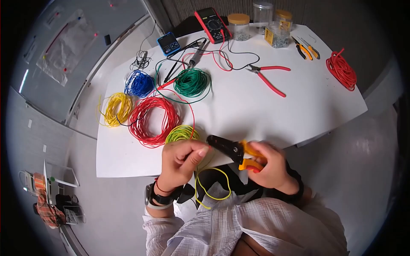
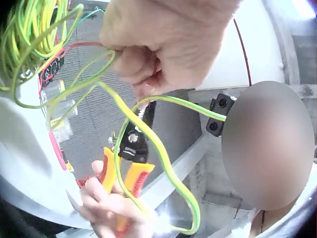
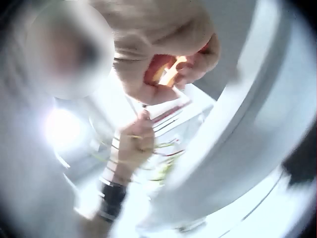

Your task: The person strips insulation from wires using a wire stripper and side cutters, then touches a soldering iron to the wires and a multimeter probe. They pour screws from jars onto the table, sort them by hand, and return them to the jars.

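Note:
My left hand [image 1: 181, 162] pinches a thin red wire [image 1: 193, 117] between thumb and forefinger at the table's near edge. A bit of red shows at the fingertips. My right hand [image 1: 273, 168] grips wire strippers [image 1: 228, 148] by their yellow-and-red handles. Their black head points left, its tip close to my left fingertips. In the left wrist view the strippers [image 2: 133, 141] overlap those fingertips. A yellow-green wire [image 1: 228, 183] hangs in a loose loop below my left hand, and its coil [image 1: 181, 133] lies just behind that hand. Blur softens the right wrist view.
Red [image 1: 147, 128], yellow [image 1: 119, 109], blue [image 1: 140, 83] and green [image 1: 192, 82] wire coils lie left on the white table. Behind are a multimeter [image 1: 212, 25], soldering iron [image 1: 198, 53] and jars [image 1: 239, 30]. Red-handled cutters [image 1: 273, 81] lie mid-table; another red coil [image 1: 341, 72] sits right.

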Demonstrator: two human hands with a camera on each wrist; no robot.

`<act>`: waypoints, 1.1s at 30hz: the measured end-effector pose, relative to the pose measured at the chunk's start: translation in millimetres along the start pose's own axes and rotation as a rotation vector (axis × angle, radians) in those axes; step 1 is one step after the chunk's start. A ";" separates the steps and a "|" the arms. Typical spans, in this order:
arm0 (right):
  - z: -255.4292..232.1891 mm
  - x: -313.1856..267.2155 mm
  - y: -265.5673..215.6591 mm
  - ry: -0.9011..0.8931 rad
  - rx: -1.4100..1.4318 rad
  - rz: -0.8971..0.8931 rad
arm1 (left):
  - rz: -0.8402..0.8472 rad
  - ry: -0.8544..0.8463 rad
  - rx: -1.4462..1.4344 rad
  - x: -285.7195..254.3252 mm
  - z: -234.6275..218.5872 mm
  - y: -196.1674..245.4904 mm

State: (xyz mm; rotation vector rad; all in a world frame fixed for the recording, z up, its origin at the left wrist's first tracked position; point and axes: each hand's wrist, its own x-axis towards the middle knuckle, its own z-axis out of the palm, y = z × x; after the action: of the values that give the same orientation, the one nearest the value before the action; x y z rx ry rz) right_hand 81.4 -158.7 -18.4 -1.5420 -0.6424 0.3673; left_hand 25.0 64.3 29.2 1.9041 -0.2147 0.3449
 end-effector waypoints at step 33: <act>12.3 -2.9 -6.0 0.280 -0.562 -0.333 | 0.006 -0.053 -0.035 -1.8 -4.6 -7.9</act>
State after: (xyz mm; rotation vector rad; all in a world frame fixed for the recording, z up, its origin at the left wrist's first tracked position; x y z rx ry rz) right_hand 70.8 -150.8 -14.0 -1.9273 -0.8036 -0.3066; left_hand 25.1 71.3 23.2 1.8797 -0.2600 0.2927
